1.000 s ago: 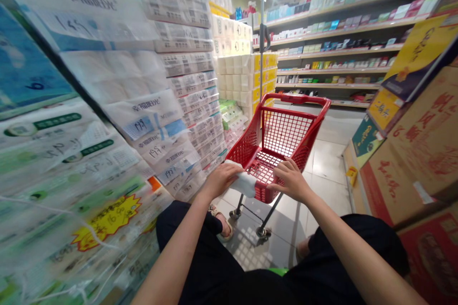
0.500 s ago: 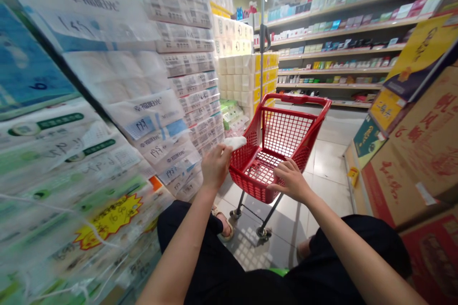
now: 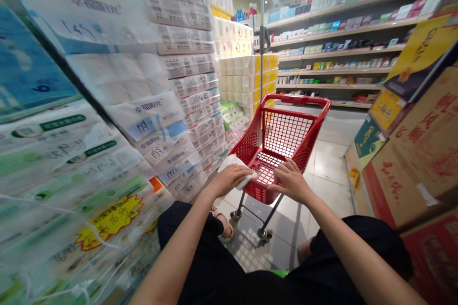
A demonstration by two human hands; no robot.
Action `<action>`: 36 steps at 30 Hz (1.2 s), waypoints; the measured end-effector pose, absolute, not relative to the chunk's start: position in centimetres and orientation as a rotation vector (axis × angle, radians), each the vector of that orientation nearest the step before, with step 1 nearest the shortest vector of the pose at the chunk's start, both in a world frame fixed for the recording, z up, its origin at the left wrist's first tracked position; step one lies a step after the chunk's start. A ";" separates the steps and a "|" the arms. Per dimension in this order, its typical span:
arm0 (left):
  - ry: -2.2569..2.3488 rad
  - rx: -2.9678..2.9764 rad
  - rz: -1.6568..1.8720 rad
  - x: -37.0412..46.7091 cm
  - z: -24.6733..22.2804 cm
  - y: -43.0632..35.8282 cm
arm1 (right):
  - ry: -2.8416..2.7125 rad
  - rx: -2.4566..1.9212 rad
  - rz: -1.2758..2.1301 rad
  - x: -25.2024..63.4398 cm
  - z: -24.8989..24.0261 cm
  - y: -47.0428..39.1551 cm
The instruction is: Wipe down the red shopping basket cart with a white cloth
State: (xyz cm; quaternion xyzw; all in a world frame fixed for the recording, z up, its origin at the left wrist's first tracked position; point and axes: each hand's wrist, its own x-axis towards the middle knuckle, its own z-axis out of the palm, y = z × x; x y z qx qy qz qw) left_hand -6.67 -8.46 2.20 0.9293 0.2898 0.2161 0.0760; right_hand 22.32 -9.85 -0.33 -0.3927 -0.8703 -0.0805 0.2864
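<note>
A red plastic shopping cart [image 3: 286, 128] with a grid basket stands right in front of me. My left hand [image 3: 232, 180] lies over a crumpled white cloth [image 3: 232, 160], pressing it on the cart's near left rim; whether it is fabric or paper I cannot tell. Part of the cloth sticks out past the fingertips and part behind the knuckles. On the near right side of the basket, my right hand [image 3: 290, 182] has its fingers bent over the rim, holding the cart. The thumb points inward along the front edge.
Stacked packs of tissue paper [image 3: 189, 90] rise close on the left. Cardboard boxes [image 3: 411, 152] are piled on the right. Behind the cart, a glass door's handle [image 3: 265, 38] and shelves of small goods [image 3: 332, 47] show. My knees flank the cart on the tiled floor [image 3: 329, 167].
My left hand has come down and nearer with the white cloth, from above the cart's left side onto its near rim. The cloth is more spread out. My right hand stays put.
</note>
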 end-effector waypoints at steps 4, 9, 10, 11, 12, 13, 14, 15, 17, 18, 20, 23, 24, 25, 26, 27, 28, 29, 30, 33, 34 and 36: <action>0.967 2.748 0.749 -8.2 1.2 -8.1 | -2.319 -1.035 -0.197 22.3 -0.5 -9.8; 1.197 2.802 0.760 -8.3 1.0 -8.7 | -2.310 -1.041 -0.181 22.3 -0.5 -9.8; 1.204 2.826 0.738 -7.9 1.1 -8.8 | -2.312 -1.043 -0.181 22.3 -0.5 -9.8; 1.190 2.851 0.720 -7.3 1.1 -9.0 | -2.317 -1.046 -0.181 22.2 -0.5 -9.8; 1.161 2.874 0.708 -6.6 1.1 -9.2 | -2.320 -1.049 -0.182 22.2 -0.5 -9.9; 1.119 2.898 0.703 -5.7 1.1 -9.4 | -2.322 -1.053 -0.184 22.2 -0.5 -9.9; 1.074 2.921 0.704 -4.9 1.0 -9.7 | -2.323 -1.057 -0.187 22.1 -0.5 -9.9; 1.027 2.944 0.709 -4.0 0.9 -9.9 | -2.323 -1.060 -0.189 22.1 -0.5 -10.0; 0.948 2.982 0.722 -2.3 0.6 -10.5 | -2.321 -1.060 -0.194 22.1 -0.6 -10.0; 0.923 2.987 0.736 -1.6 0.4 -10.8 | -2.321 -1.059 -0.196 22.1 -0.6 -10.1; 0.903 2.949 0.784 -0.6 -0.1 -11.3 | -2.319 -1.055 -0.196 22.1 -0.6 -10.1; 0.923 2.825 0.859 -0.2 -0.8 -11.7 | -2.319 -1.061 -0.198 21.9 -0.5 -10.2; 0.939 2.792 0.867 -0.3 -1.0 -11.8 | -2.319 -1.064 -0.204 21.8 -0.5 -10.2; 0.959 2.768 0.866 -0.5 -1.2 -11.8 | -2.319 -1.067 -0.211 21.7 -0.5 -10.3; 0.974 2.753 0.856 -0.8 -1.3 -11.7 | -2.317 -1.070 -0.220 21.5 -0.5 -10.3; 0.982 2.741 0.842 -1.0 -1.3 -11.6 | -2.316 -1.074 -0.228 21.4 -0.5 -10.4; 0.983 2.730 0.829 -1.3 -1.4 -11.5 | -2.315 -1.077 -0.236 21.2 -0.5 -10.5; 0.976 2.720 0.817 -1.6 -1.4 -11.4 | -2.317 -1.081 -0.241 21.0 -0.5 -10.7; 0.963 2.709 0.809 -1.9 -1.3 -11.3 | -2.322 -1.085 -0.242 20.8 -0.5 -10.8; 0.912 2.674 0.826 -2.8 -1.1 -10.9 | -2.376 -1.058 -0.214 20.6 -0.1 -10.8; 0.899 2.661 0.836 -3.0 -1.0 -10.8 | -2.403 -1.038 -0.199 20.7 0.1 -10.6; 0.884 2.640 0.844 -3.5 -0.7 -10.6 | -2.466 -0.986 -0.171 21.1 0.7 -9.9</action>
